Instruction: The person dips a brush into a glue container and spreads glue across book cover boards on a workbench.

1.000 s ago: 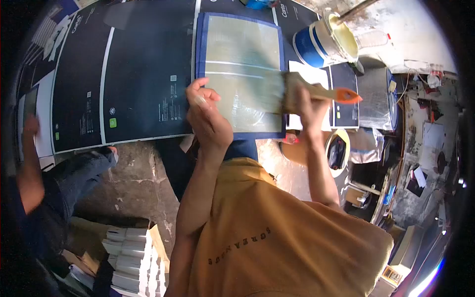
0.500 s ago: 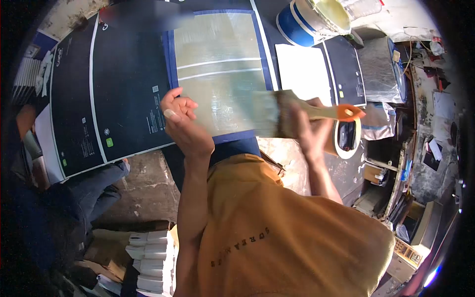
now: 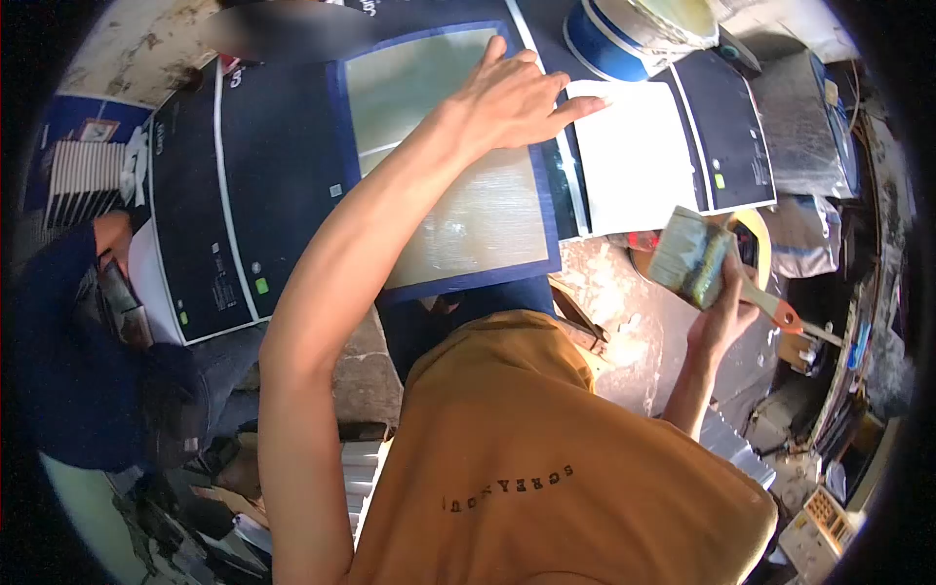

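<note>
My right hand (image 3: 720,310) grips a wide flat paintbrush (image 3: 687,255) by its wooden handle, with the bristles tilted up and left, off the table's near right edge. A glossy, wet-looking beige board cover (image 3: 478,219) with a dark blue border lies in front of me. Over its upper part reaches my left arm. My left hand (image 3: 517,97) is open, fingers spread, its thumb over the upper left of a white paper sheet (image 3: 634,146). Part of the beige surface is hidden behind the forearm.
Large black printed sheets (image 3: 283,195) with white strips cover the table. A white and blue bucket (image 3: 624,39) stands at the back right. At the left edge is another person's hand (image 3: 112,239). Cluttered shelves (image 3: 829,390) line the right side.
The brush has swung right and down with my right hand, off the beige surface. My left hand has stretched forward and right, across that surface to the white sheet.
</note>
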Motion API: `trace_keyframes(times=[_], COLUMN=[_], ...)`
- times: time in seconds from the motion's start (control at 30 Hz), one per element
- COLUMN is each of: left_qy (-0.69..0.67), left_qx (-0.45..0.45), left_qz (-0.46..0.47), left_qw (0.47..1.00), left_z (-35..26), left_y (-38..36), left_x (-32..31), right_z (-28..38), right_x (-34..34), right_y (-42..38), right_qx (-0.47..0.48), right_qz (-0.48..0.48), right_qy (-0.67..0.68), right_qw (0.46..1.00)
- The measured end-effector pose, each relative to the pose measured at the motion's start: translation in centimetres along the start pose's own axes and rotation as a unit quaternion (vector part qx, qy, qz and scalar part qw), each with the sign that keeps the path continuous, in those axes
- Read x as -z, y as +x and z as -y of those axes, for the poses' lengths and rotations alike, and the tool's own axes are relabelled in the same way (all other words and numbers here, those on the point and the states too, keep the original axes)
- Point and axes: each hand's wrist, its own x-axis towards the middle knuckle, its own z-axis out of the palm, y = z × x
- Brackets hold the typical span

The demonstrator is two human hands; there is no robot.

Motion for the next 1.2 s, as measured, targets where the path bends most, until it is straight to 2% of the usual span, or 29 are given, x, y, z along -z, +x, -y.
trace_keyframes(times=[0.07,0.13,0.17,0.2,0.23,0.27,0.3,0.37,0.4,0.43,0.47,0.5,0.53,0.6,0.7,0.77,0.8,0.83,0.87,0.97,1.03,1.07,1.1,1.17,1.2], left_qy=[0.030,0.013,-0.024,-0.061,-0.098,-0.086,-0.173,-0.238,-0.131,-0.114,-0.097,-0.081,-0.114,-0.112,-0.086,-0.084,-0.109,-0.130,-0.151,-0.213,-0.238,-0.214,-0.192,-0.242,-0.266], left_qx=[0.021,0.044,0.037,0.032,0.026,0.101,0.180,0.276,0.248,0.262,0.276,0.291,0.301,0.296,0.284,0.278,0.273,0.275,0.277,0.265,0.243,0.258,0.270,0.278,0.279], left_qz=[0.032,0.052,0.003,-0.050,-0.103,-0.025,-0.006,-0.063,0.005,0.016,0.027,0.038,0.103,0.081,0.046,0.055,0.045,0.064,0.084,0.110,0.082,0.090,0.106,0.131,0.145], left_qw=[0.999,0.998,0.999,0.996,0.990,0.991,0.968,0.929,0.960,0.958,0.956,0.952,0.941,0.945,0.954,0.955,0.955,0.950,0.945,0.934,0.937,0.938,0.938,0.920,0.911], left_z=[0.5,0.5,0.9,1.7,2.6,4.9,5.5,6.6,9.8,9.6,9.0,8.8,11.8,12.7,13.4,13.8,14.0,14.4,14.8,14.6,14.1,14.7,15.0,14.7,14.4], left_y=[0.0,-0.5,-0.9,-1.3,-1.7,-1.5,-2.2,-4.6,-5.4,-6.5,-8.1,-9.5,-9.2,-9.9,-9.9,-9.9,-10.0,-9.9,-9.7,-9.4,-10.0,-9.4,-8.8,-8.8,-8.7], left_x=[1.1,2.5,2.5,2.5,3.0,4.6,7.2,9.7,9.8,10.1,10.6,10.8,9.0,8.1,7.1,7.1,6.8,7.0,7.4,8.0,8.5,8.4,7.8,8.3,8.3], right_z=[0.6,-0.6,0.0,0.9,1.1,1.4,2.4,3.3,4.7,6.4,7.7,7.8,6.8,6.8,6.5,8.7,9.2,10.3,10.5,7.4,6.7,6.6,7.5,8.3,8.7], right_x=[0.3,2.3,2.1,0.6,-0.3,-1.7,-4.1,-8.1,-11.3,-14.6,-17.1,-20.1,-22.5,-25.1,-23.1,-21.8,-22.6,-23.7,-25.4,-30.6,-29.9,-28.7,-27.5,-27.3,-28.2], right_y=[0.5,1.7,2.3,2.5,3.0,3.1,2.4,0.6,-0.8,-2.4,-4.1,-5.4,-7.2,-9.6,-14.0,-14.5,-13.8,-12.8,-11.8,-9.1,-11.9,-13.9,-15.4,-14.9,-13.8], right_qx=[-0.016,-0.102,-0.138,-0.139,-0.105,-0.055,-0.003,0.083,0.187,0.290,0.346,0.475,0.501,0.539,0.542,0.492,0.530,0.527,0.560,0.558,0.516,0.563,0.575,0.591,0.588], right_qz=[-0.012,-0.021,-0.014,-0.052,0.001,0.012,0.020,0.116,0.240,0.357,0.419,0.430,0.429,0.462,0.565,0.629,0.597,0.581,0.520,0.425,0.531,0.544,0.591,0.587,0.551], right_qy=[0.034,0.168,0.254,0.258,0.283,0.220,0.157,-0.004,0.002,0.010,-0.027,-0.048,-0.085,-0.183,-0.137,-0.099,-0.112,-0.138,-0.169,-0.209,-0.251,-0.180,-0.153,-0.155,-0.165], right_qw=[0.999,0.980,0.957,0.955,0.953,0.974,0.987,0.990,0.953,0.888,0.839,0.766,0.747,0.680,0.607,0.593,0.592,0.605,0.623,0.681,0.623,0.595,0.545,0.531,0.569])
